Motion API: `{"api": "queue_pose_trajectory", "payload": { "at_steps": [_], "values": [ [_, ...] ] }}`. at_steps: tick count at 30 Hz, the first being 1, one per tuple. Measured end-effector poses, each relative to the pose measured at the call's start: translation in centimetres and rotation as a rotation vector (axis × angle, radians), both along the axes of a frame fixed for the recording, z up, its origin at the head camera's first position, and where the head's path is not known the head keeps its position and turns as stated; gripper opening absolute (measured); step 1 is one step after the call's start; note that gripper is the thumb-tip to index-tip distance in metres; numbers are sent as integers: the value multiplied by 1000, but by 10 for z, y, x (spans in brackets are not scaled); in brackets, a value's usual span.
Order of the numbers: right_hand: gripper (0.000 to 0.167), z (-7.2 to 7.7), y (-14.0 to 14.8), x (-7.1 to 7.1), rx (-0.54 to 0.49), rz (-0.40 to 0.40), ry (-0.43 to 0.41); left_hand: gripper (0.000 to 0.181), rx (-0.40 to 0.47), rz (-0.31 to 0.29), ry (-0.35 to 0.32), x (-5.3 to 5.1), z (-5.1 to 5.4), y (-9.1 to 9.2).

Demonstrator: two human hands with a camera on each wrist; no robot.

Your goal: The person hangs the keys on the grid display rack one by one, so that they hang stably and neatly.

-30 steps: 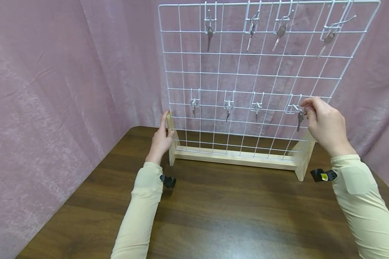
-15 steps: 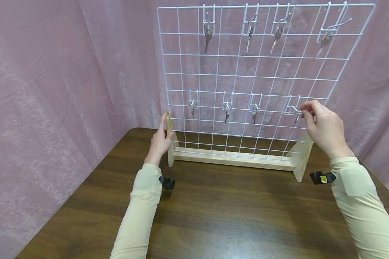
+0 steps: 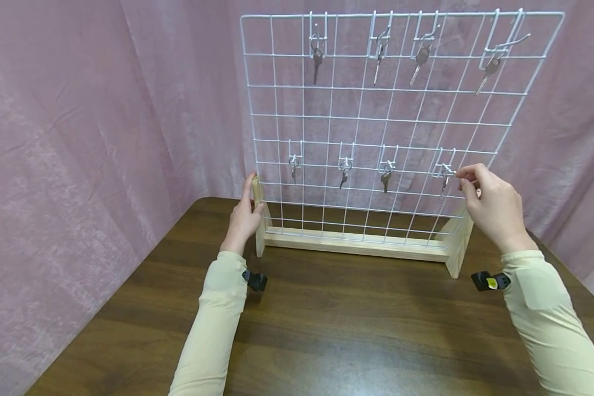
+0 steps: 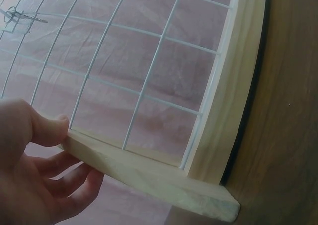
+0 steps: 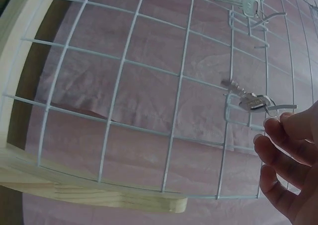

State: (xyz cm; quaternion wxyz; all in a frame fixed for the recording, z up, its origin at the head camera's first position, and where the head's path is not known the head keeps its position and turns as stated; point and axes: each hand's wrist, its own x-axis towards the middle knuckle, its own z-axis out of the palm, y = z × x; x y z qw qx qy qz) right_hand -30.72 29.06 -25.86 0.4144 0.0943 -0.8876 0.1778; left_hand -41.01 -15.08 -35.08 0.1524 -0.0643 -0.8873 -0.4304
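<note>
My left hand [image 3: 244, 220] grips the wooden stand [image 4: 149, 180] at its left end, thumb on one side and fingers on the other. At the lower right of the white wire grid [image 3: 358, 117], my right hand [image 3: 495, 203] is at a hook [image 5: 285, 107]. Its thumb and index fingertips pinch the small ring of a silver key [image 5: 253, 102]. This ring appears to be around the hook, with the key hanging beside the grid. A neighbouring key [image 3: 386, 180] hangs on the hook to the left.
More keys hang in two rows, among them an upper left key [image 3: 317, 60] and an upper right key [image 3: 492, 66]. The stand is on a brown wooden table [image 3: 326, 324]. Pink curtain [image 3: 104, 110] surrounds the table's back and left.
The right hand has moved slightly left, and the key in its fingers has gone from the hook's tip to farther along the hook. The left hand stays on the stand.
</note>
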Motion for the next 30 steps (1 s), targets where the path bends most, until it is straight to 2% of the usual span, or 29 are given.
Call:
{"api": "queue_pose_trajectory", "payload": {
  "at_steps": [6,13,18,23,30],
  "values": [
    [15,-16,4,4,-27,16,-15,74,-13,26,16,3,-3,2],
    [13,-41,5,9,-62,24,-5,72,-77,72,54,3,-3,6],
    [13,-58,6,8,-71,42,-14,71,-76,97,67,2,-5,7],
    [11,-62,2,6,-48,47,-63,71,-60,81,85,1,-6,4],
    [10,-65,-3,5,23,83,-120,74,-56,73,58,3,-6,5]
  ]
}}
